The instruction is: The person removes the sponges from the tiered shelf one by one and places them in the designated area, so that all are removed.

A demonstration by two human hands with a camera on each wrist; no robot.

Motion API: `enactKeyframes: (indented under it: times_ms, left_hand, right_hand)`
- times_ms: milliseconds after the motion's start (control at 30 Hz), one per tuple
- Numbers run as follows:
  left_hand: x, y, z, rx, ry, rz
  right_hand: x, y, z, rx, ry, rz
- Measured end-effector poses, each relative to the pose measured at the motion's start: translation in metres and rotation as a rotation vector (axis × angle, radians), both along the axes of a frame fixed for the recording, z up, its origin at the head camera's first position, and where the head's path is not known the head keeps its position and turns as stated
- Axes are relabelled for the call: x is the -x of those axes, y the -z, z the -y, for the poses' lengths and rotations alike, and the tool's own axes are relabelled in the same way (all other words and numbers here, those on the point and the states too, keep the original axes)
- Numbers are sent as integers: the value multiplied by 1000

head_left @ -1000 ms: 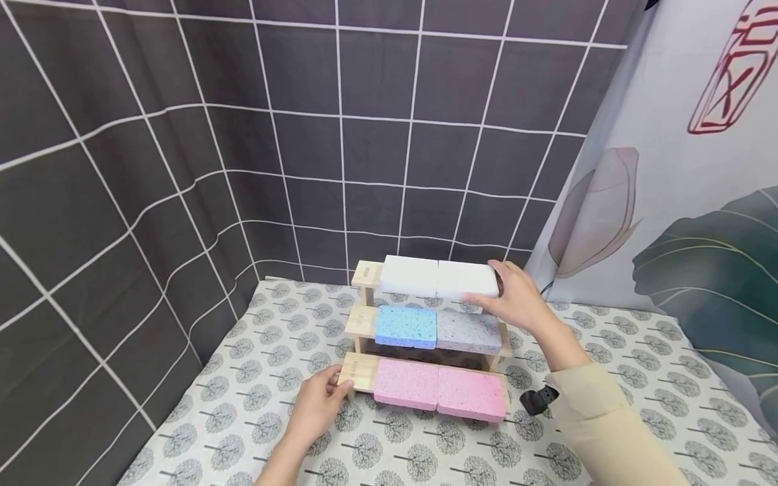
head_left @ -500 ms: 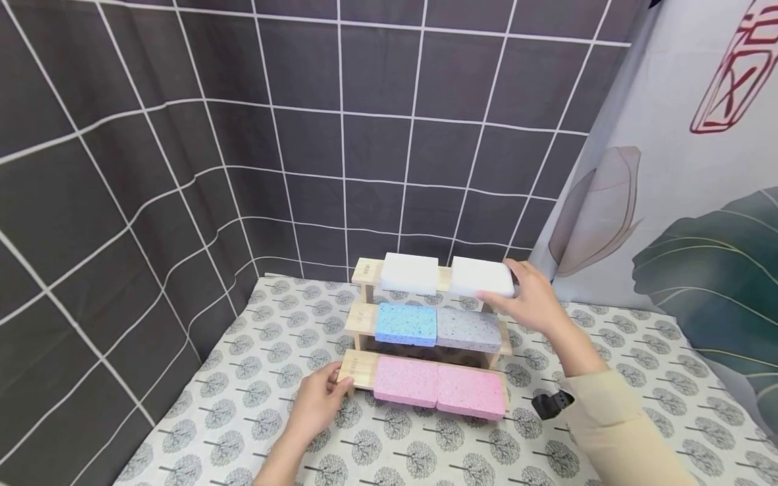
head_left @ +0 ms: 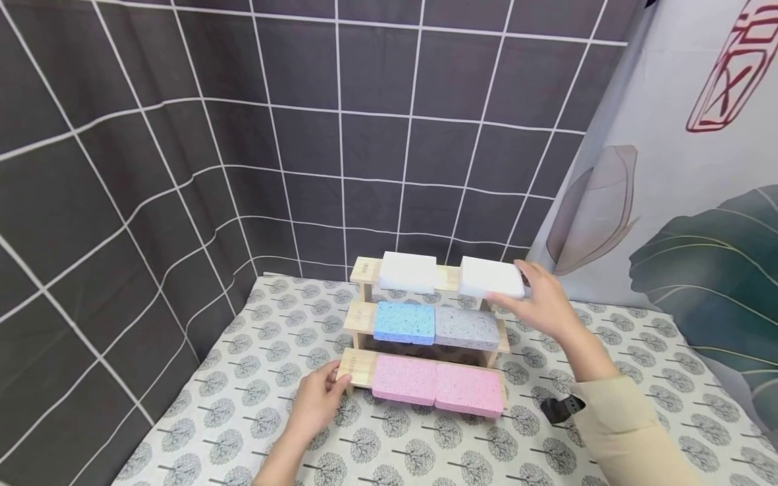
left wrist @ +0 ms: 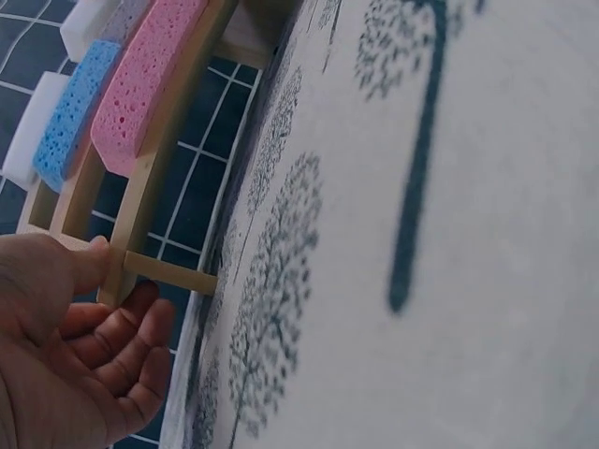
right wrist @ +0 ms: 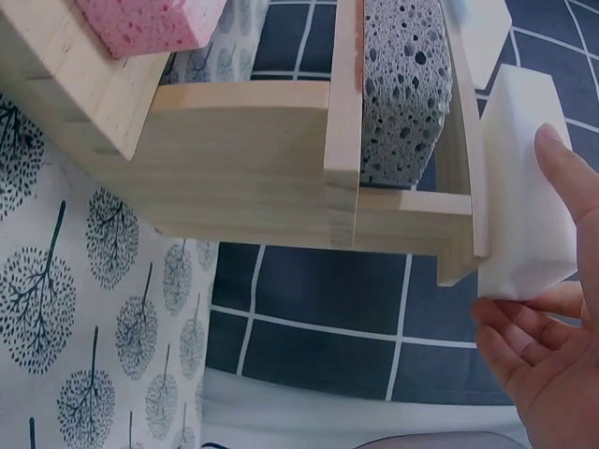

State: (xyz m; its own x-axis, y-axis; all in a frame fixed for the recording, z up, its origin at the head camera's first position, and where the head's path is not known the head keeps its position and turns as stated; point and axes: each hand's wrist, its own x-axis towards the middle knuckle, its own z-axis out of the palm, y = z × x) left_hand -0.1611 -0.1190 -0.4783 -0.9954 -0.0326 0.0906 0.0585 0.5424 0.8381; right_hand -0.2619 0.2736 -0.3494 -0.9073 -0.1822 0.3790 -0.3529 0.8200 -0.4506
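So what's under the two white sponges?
The wooden rack's top shelf. One step down sit a blue sponge and a grey sponge. The board beneath each white sponge is covered.

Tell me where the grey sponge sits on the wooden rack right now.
In the head view the grey sponge lies on the right of the wooden rack's middle tier, beside the blue sponge, below the white sponge the right hand grips.

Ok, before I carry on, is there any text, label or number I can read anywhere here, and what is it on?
Red sign on the curtain: large brush-style character in a red frame, cut off by the picture's edge, not readable.
Small dark marks on the left ends of the wooden rack shelves: too small to read.
Sponges, tiles, tablecloth: no text.
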Motion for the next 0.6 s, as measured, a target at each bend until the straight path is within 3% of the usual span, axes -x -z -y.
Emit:
enactKeyframes:
  times_ms: [600]
  left_hand:
    - [1, -1, 0, -31, -17, 29]
  right_hand:
    - [-10, 0, -18, 13, 11, -24]
